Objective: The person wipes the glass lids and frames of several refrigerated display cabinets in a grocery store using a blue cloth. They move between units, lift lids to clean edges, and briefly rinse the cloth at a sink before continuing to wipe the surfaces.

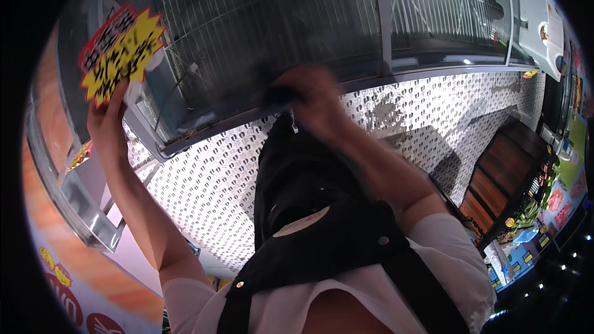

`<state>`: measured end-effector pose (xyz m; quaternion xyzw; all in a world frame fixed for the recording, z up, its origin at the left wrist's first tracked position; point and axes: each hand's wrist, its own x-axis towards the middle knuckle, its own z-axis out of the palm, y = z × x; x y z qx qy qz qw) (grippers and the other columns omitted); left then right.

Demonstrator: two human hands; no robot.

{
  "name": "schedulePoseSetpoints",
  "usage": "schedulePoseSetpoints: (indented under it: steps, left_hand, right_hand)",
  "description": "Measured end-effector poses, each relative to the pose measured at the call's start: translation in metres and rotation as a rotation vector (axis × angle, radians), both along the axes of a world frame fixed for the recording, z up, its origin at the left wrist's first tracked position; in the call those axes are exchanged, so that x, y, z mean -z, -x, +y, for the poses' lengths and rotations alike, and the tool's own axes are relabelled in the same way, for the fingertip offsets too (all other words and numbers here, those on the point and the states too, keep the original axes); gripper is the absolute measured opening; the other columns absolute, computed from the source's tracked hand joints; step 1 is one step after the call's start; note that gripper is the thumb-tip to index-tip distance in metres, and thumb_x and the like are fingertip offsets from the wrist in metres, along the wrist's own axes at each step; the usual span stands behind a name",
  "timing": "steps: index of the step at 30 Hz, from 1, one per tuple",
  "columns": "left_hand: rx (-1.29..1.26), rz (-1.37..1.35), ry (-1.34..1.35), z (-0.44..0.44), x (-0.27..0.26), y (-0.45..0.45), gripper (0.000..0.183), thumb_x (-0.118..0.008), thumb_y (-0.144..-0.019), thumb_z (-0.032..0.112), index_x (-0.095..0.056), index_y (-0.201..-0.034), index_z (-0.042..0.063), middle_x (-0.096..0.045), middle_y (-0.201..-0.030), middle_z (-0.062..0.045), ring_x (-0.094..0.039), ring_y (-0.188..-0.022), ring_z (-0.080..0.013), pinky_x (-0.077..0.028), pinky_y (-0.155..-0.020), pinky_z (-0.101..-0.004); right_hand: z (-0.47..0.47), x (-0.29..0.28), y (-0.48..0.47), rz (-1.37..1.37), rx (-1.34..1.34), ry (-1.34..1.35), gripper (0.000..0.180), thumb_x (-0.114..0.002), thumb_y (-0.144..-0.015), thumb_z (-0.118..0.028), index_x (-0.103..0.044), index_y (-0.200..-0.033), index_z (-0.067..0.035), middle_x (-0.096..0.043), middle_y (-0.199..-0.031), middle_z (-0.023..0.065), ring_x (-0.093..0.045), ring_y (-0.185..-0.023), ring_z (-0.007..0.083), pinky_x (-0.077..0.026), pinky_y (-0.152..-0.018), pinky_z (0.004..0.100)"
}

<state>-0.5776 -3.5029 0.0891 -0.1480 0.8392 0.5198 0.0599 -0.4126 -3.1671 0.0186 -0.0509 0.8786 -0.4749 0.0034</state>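
My left hand (pixel 109 111) is raised at the left and grips the lower edge of a yellow and red starburst price sign (pixel 123 55), which bears handwriting. My right hand (pixel 308 90) is blurred over the front edge of a glass-topped display case (pixel 278 41). It holds a dark, bunched thing (pixel 280 95), possibly a cloth, close to the glass. White wire racks (pixel 431 4) show under the glass.
A metal-edged counter (pixel 69 190) with orange panels stands at the left. White flooring with a footprint pattern (pixel 209 185) lies below. Slatted brown shelving (pixel 501 167) and green vegetables (pixel 526 215) are at the right.
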Motion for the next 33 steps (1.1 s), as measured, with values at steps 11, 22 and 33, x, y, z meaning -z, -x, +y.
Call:
schedulePoseSetpoints:
  steps: [11,22,33]
  left_hand:
    - [-0.205,-0.032,-0.296,0.017,0.002,-0.108,0.033,-0.073,-0.08,0.007,-0.06,-0.11,0.005,-0.065,-0.097,-0.002,-0.059,-0.086,-0.0086,-0.045,-0.076,-0.0228]
    - [-0.399,0.255,-0.348,-0.066,-0.017,-0.127,0.023,-0.067,-0.084,0.003,-0.061,-0.106,0.001,-0.065,-0.102,-0.005,-0.06,-0.092,-0.0103,-0.045,-0.08,-0.0206]
    - [-0.427,0.145,-0.307,-0.104,0.007,-0.149,0.026,-0.066,-0.085,0.002,-0.057,-0.11,-0.001,-0.065,-0.102,-0.006,-0.061,-0.09,-0.0114,-0.049,-0.082,-0.024]
  right_hand:
    - [0.104,0.055,-0.045,-0.097,0.202,-0.699,0.037,-0.066,-0.066,0.0,-0.065,-0.102,-0.009,-0.063,-0.096,0.0107,-0.059,-0.091,0.0319,-0.048,-0.081,0.0414]
    - [0.026,-0.005,0.014,-0.176,-0.206,0.521,0.042,-0.057,-0.08,0.006,-0.061,-0.119,-0.011,-0.064,-0.111,0.0092,-0.06,-0.107,0.0214,-0.047,-0.095,0.0326]
    - [0.126,0.06,0.078,0.211,0.284,-0.994,0.052,-0.045,-0.095,-0.034,-0.034,-0.143,-0.018,-0.028,-0.15,0.0109,-0.021,-0.14,0.0308,-0.011,-0.109,0.0566]
